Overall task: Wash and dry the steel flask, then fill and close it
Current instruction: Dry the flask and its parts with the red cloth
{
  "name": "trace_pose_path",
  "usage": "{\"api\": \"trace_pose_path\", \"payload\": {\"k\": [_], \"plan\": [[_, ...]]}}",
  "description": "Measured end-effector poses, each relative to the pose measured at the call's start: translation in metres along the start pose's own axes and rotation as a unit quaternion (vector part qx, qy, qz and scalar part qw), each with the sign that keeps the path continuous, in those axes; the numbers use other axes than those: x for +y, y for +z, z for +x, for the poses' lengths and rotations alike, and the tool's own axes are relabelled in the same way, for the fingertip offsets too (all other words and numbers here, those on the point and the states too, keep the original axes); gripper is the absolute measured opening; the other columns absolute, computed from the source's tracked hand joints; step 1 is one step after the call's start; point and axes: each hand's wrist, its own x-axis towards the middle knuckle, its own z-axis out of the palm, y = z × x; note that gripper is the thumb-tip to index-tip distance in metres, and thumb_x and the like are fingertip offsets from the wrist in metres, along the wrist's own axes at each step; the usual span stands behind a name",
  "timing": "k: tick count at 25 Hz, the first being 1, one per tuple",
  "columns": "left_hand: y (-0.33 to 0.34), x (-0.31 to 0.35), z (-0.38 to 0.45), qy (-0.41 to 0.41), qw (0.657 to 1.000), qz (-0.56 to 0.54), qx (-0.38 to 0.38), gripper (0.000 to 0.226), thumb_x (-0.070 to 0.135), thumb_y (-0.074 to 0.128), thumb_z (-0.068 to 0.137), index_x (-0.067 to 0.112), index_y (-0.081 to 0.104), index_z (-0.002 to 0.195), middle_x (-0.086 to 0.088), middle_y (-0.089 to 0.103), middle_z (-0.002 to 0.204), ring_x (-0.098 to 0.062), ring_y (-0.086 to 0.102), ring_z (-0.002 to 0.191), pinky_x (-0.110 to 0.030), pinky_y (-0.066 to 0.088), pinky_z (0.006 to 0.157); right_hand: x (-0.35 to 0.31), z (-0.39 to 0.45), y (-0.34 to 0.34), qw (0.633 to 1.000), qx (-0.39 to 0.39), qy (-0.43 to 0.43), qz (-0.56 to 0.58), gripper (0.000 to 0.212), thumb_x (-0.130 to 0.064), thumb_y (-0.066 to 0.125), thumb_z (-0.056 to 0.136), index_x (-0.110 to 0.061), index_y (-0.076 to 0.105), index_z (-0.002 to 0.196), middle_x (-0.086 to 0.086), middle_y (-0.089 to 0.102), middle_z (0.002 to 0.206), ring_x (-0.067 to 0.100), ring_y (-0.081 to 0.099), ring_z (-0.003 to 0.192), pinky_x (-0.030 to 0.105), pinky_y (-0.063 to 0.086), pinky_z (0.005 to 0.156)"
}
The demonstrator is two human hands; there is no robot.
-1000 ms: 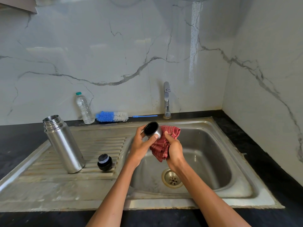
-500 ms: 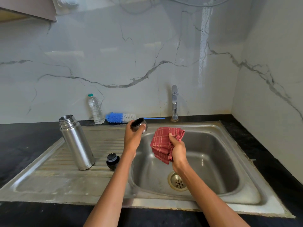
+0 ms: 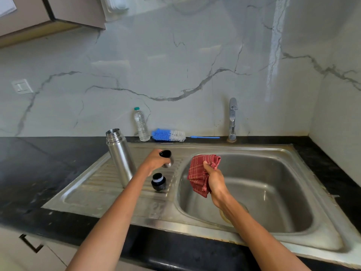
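Frame centre: left hand (image 3: 156,160) grips steel cup (image 3: 167,158) over drainboard; right hand (image 3: 214,178) clutches red cloth (image 3: 201,173) above sink (image 3: 293,173); flask (image 3: 120,157) upright left.

No legible text, brand, number or sign on any surface in the head view. Water bottle (image 3: 141,125) by the wall: label area clear, no print readable. Steel flask (image 3: 120,157) on the drainboard: plain body, no marking seen. Wall switch plate (image 3: 22,86): blank.
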Motion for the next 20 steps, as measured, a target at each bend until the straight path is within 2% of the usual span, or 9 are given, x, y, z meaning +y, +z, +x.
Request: {"api": "trace_pose_path", "payload": {"k": [2,5,9,14,16,17,19,20], "plan": [[0.001,-0.011,0.01,-0.027,0.999,0.024,0.0,0.027,0.001,0.076,0.072,-0.001,0.07,0.099,-0.016,0.071,0.091,-0.02,0.063,0.075,-0.027,0.051,0.066,0.002,-0.001,0.001,1.0,-0.004,0.008,-0.023,0.026,-0.03,0.049,0.107,-0.012,0.067,0.111,0.012,0.079,0.096,0.027,0.077,0.085,0.037,0.06,0.078],[0.005,-0.032,0.034,-0.047,0.996,0.069,-0.007,0.046,0.013,0.082,0.05,0.001,0.07,0.093,-0.017,0.072,0.088,-0.026,0.063,0.077,-0.034,0.048,0.068,0.004,0.0,0.002,0.999,-0.007,0.02,-0.04,0.034,-0.031,0.049,0.107,-0.005,0.066,0.12,0.015,0.078,0.1,0.031,0.076,0.092,0.042,0.06,0.087],[0.006,-0.029,0.028,-0.059,0.995,0.082,-0.016,0.041,0.008,0.084,0.058,0.005,0.069,0.096,-0.014,0.072,0.091,-0.027,0.066,0.082,-0.034,0.049,0.07,0.005,0.001,0.001,0.998,-0.015,0.025,-0.052,0.037,-0.032,0.05,0.106,-0.004,0.066,0.124,0.015,0.078,0.1,0.031,0.076,0.092,0.046,0.059,0.092],[0.005,-0.032,0.031,-0.067,0.995,0.074,-0.021,0.043,0.012,0.086,0.062,0.006,0.069,0.101,-0.016,0.074,0.099,-0.03,0.069,0.091,-0.042,0.055,0.082,0.004,0.0,0.002,0.997,-0.022,0.019,-0.067,0.035,-0.031,0.048,0.107,-0.005,0.067,0.12,0.012,0.079,0.095,0.028,0.077,0.087,0.039,0.061,0.083],[0.006,-0.032,0.027,-0.068,0.996,0.062,-0.023,0.052,0.019,0.089,0.064,0.006,0.066,0.109,-0.018,0.073,0.107,-0.031,0.069,0.098,-0.046,0.055,0.091,0.003,-0.001,0.001,0.997,-0.023,0.02,-0.069,0.034,-0.032,0.048,0.107,-0.006,0.067,0.12,0.012,0.079,0.095,0.027,0.077,0.086,0.037,0.06,0.08],[0.006,-0.031,0.026,-0.068,0.996,0.056,-0.019,0.058,0.021,0.089,0.07,0.006,0.062,0.119,-0.018,0.069,0.117,-0.032,0.066,0.106,-0.046,0.052,0.096,0.004,-0.001,0.0,0.997,-0.023,0.019,-0.07,0.033,-0.032,0.048,0.107,-0.007,0.067,0.119,0.012,0.079,0.094,0.027,0.077,0.085,0.037,0.06,0.079],[0.006,-0.027,0.019,-0.044,0.998,0.044,0.021,0.073,0.028,0.083,0.083,0.009,0.047,0.144,-0.015,0.052,0.145,-0.033,0.052,0.131,-0.045,0.043,0.108,0.003,0.0,-0.002,0.997,-0.025,0.018,-0.069,0.032,-0.032,0.047,0.108,-0.009,0.068,0.114,0.011,0.079,0.092,0.026,0.077,0.084,0.037,0.06,0.078],[0.006,-0.023,0.015,-0.015,0.998,0.025,0.055,0.075,0.03,0.079,0.087,0.011,0.042,0.15,-0.013,0.046,0.151,-0.031,0.046,0.138,-0.044,0.04,0.113,0.001,-0.001,-0.002,0.997,-0.026,0.016,-0.065,0.031,-0.032,0.046,0.108,-0.01,0.068,0.111,0.01,0.079,0.09,0.026,0.077,0.082,0.037,0.06,0.078]]}}
